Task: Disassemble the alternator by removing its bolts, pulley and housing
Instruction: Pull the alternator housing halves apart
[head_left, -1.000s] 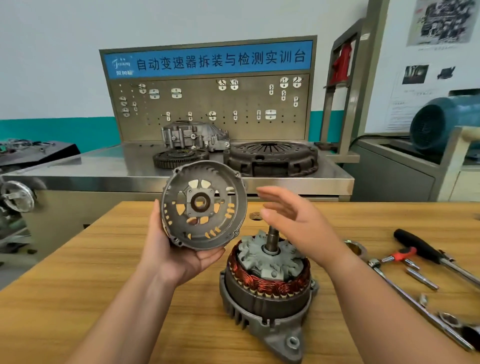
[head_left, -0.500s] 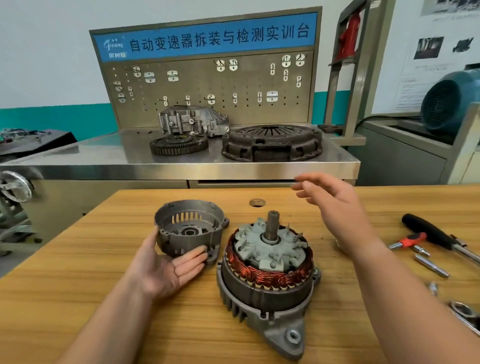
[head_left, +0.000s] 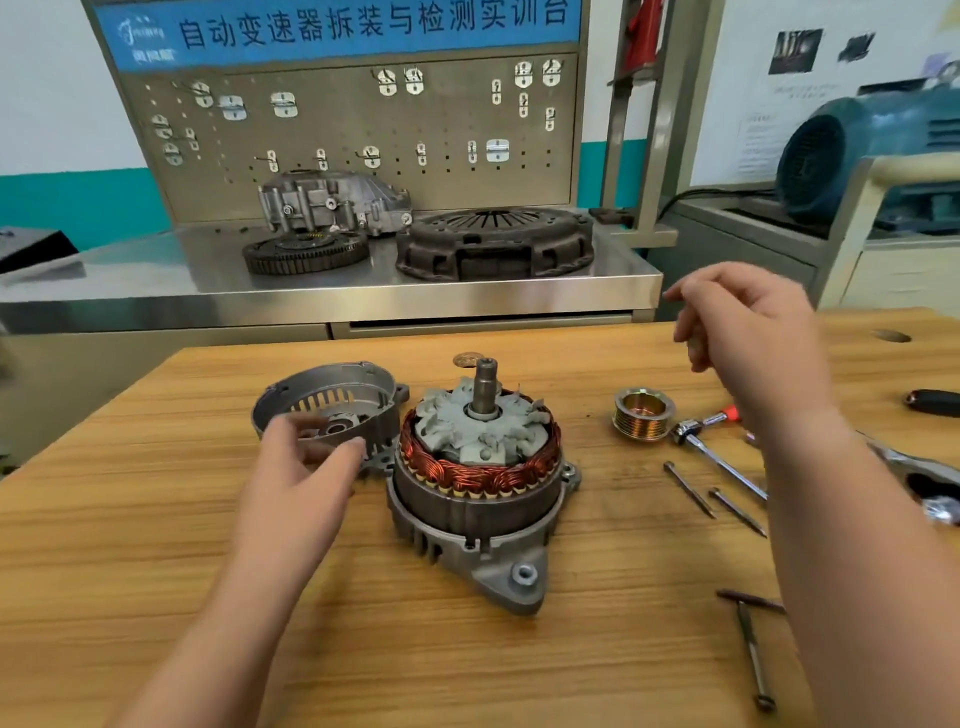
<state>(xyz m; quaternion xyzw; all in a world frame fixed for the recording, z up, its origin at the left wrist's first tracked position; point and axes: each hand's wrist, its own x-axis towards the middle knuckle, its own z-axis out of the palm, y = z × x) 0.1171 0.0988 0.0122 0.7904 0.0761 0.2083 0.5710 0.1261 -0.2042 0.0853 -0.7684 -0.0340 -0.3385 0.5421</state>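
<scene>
The alternator body (head_left: 470, 519) stands on the wooden table (head_left: 156, 519), its copper windings and grey rotor exposed and the shaft (head_left: 485, 382) pointing up. The removed housing cover (head_left: 337, 387) lies open side up just left of it. My left hand (head_left: 306, 467) hovers at the cover's near rim with relaxed fingers and holds nothing. My right hand (head_left: 748, 332) is raised to the right of the alternator, fingers loosely curled and empty. The brass pulley (head_left: 643, 413) sits on the table to the right. Two long bolts (head_left: 691, 491) lie beside it.
A ratchet tool with a red tip (head_left: 714, 447) lies right of the pulley, and a black tool handle (head_left: 932, 402) lies at the right edge. Another long bolt (head_left: 753, 654) lies at the front right. Behind the table a steel bench (head_left: 363, 291) carries a clutch cover (head_left: 493, 241), gear ring and casting.
My left hand lowered the housing cover onto the table left of the alternator and let go of it. My right hand moved up and to the right.
</scene>
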